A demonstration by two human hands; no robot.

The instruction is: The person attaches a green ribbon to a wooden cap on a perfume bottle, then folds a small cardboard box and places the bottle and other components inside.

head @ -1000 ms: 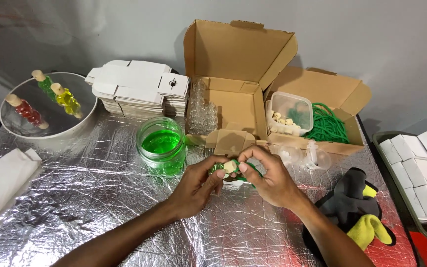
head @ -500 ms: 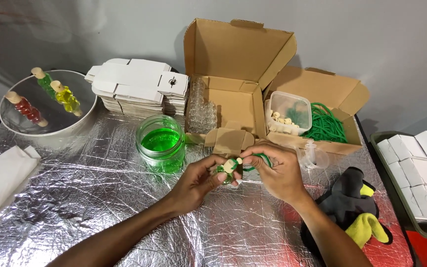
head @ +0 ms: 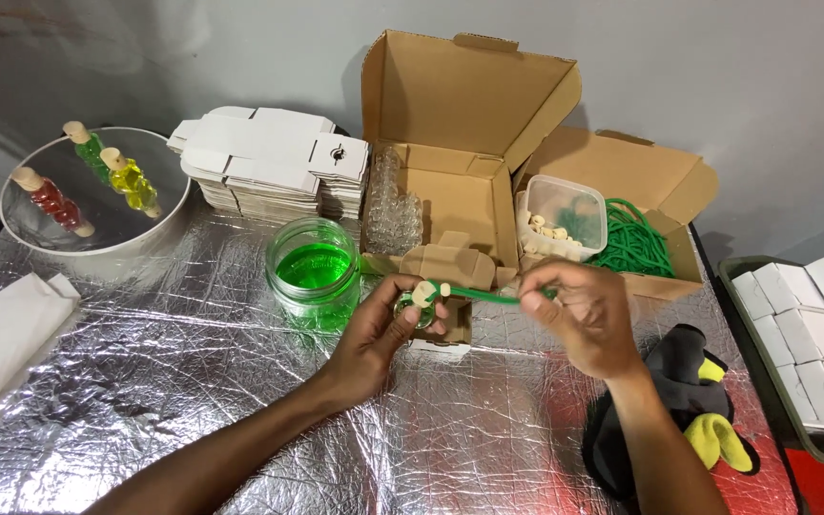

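- Left hand (head: 385,329): closing around a small clear bottle (head: 419,307) with a pale cork stopper (head: 423,293), holding it above the middle of the foil-covered table (head: 193,381).
- Right hand (head: 586,319): pinching the far end of a green cord (head: 484,297) between thumb and fingertips; the cord is running taut from the bottle's neck to this hand.
- Risk, judged: the cord may be slipping off the neck if the pull is going sideways; the stopper could be popping out under the tension.
- Risk, judged: the open jar of green liquid (head: 315,270) is standing just beside the left hand; an elbow or wrist swinging left could be tipping it over the foil.
- Small folded cardboard insert (head: 447,264): lying directly behind the bottle, crowding the working space.
- Open cardboard boxes (head: 460,143): sitting at the rear edge, holding clear empty bottles (head: 395,205), a plastic tub of cork stoppers (head: 562,215) and a bundle of green cord (head: 633,243).
- Stack of flat white cartons (head: 269,162): resting at the rear, left of the boxes.
- Round mirror tray (head: 92,205): lying at the rear left corner, carrying red, green and yellow filled bottles.
- Tray of folded white boxes (head: 808,324): sitting off the right edge.
- Black and yellow gloves (head: 689,381): lying near the right forearm.
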